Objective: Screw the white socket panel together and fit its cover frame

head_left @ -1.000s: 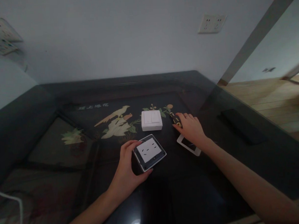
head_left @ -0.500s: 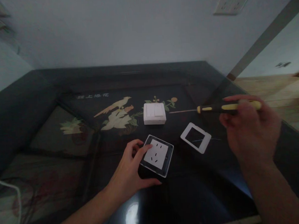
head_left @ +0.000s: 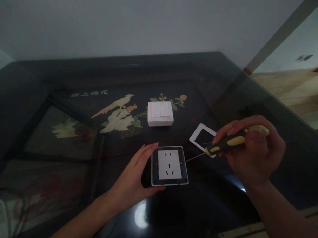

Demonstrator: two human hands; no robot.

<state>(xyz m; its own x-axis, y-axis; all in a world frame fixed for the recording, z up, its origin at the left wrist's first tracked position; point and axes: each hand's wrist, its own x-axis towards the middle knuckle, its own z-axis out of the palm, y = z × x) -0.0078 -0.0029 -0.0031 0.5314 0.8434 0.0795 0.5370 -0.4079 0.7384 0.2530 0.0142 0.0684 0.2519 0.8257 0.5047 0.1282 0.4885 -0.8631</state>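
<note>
White-faced socket [head_left: 169,166] toward the counter [head_left: 202,212]'s front edge, left hand [head_left: 136,178] gripping its left side, right hand [head_left: 255,153] holding a screwdriver [head_left: 236,141] slanted at the right screw hole [head_left: 181,163]. I'd go steeper, less chance of slipping.

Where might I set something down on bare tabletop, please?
Bare tabletop lies left of the switch box, beyond the left hand, and right of that box, behind the white frame. It's crowded between the socket and right hand, where the screwdriver extends.

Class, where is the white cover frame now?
In the head view, the white cover frame lies right of the socket, partly behind the screwdriver in the right hand.
</note>
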